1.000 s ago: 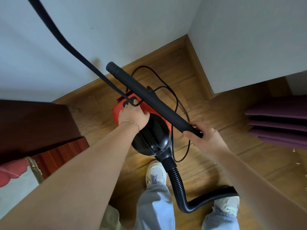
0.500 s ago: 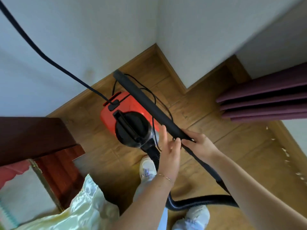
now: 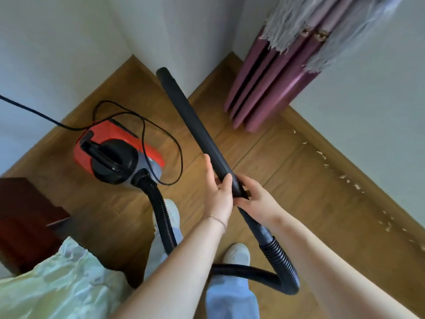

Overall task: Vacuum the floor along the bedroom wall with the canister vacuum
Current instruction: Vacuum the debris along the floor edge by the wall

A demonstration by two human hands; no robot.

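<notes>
Red on the body of the canister vacuum (image 3: 149, 153), black on its top and handle, grey at its front. Plain black wand (image 3: 195, 125), black ribbed hose (image 3: 161, 210), black cord (image 3: 181, 157). Warm brown floor (image 3: 287, 192) with plank lines and wood grain; pale scraps (image 3: 320, 154) along its right edge. White walls (image 3: 57, 42). Plum curtain (image 3: 264, 95) at far right, frayed grey cloth (image 3: 299, 24) over it. Dark red-brown cabinet (image 3: 20, 203) near left, shiny pale yellow-green fabric (image 3: 69, 284), light blue trousers (image 3: 230, 298), white shoes (image 3: 238, 254).

Both forearms extended forward, converging on the vacuum wand (image 3: 195, 125); left hand (image 3: 218, 196) grips its lower end, right hand (image 3: 257, 200) grips just below, hands touching
</notes>
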